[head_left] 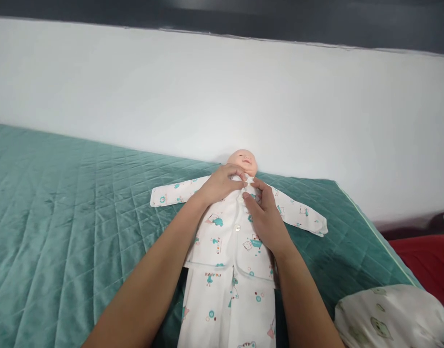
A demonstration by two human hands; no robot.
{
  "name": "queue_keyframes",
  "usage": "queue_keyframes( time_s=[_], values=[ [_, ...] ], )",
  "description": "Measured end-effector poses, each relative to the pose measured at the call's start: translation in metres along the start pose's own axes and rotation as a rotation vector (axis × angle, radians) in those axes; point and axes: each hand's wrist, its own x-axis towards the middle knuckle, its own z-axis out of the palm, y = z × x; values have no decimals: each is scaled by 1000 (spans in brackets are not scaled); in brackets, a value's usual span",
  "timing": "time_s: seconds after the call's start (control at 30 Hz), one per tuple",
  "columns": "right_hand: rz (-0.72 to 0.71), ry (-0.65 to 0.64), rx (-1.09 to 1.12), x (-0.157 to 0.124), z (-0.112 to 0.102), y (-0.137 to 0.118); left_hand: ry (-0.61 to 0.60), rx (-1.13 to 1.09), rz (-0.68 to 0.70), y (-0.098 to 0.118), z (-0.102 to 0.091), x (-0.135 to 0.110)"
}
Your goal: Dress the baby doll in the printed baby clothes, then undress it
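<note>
A baby doll (242, 158) lies on its back with its head by the wall, dressed in a white printed baby shirt (216, 232) with its sleeves spread to both sides. White printed pants (210, 309) cover its legs. At the collar, my left hand (225, 182) pinches the shirt's front edge between thumb and fingers. Just to the right, my right hand (263, 205) grips the other front edge near the top button. A lower button (237, 227) shows on the front placket. My fingertips partly hide the neckline.
A green quilted bed cover (80, 217) spreads under the doll, meeting a white wall (207, 96) behind. At the lower right lies a white cloth bundle with green prints (392, 314). Beyond the bed's right edge is a red object (428, 261).
</note>
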Motion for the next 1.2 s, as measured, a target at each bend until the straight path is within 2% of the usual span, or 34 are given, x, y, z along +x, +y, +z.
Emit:
queue_keyframes(
  time_s=[0.2, 0.57, 0.73, 0.87, 1.0, 1.2],
  values=[
    [22, 51, 87, -2, 1, -2, 42, 13, 115, -1, 3, -8],
    [8, 99, 92, -3, -1, -8, 141, 201, 102, 2, 10, -27],
    [3, 105, 110, 1, 0, -4, 201, 321, 114, -3, 12, -31],
    [-78, 134, 133, 5, 2, 1, 221, 316, 89, -2, 13, -42],
    [-196, 115, 132, 6, 2, 0, 183, 246, 64, 7, 12, -58],
    [-338, 83, 43, -10, 2, -1, 141, 139, 89, 7, 8, -71]
  ],
)
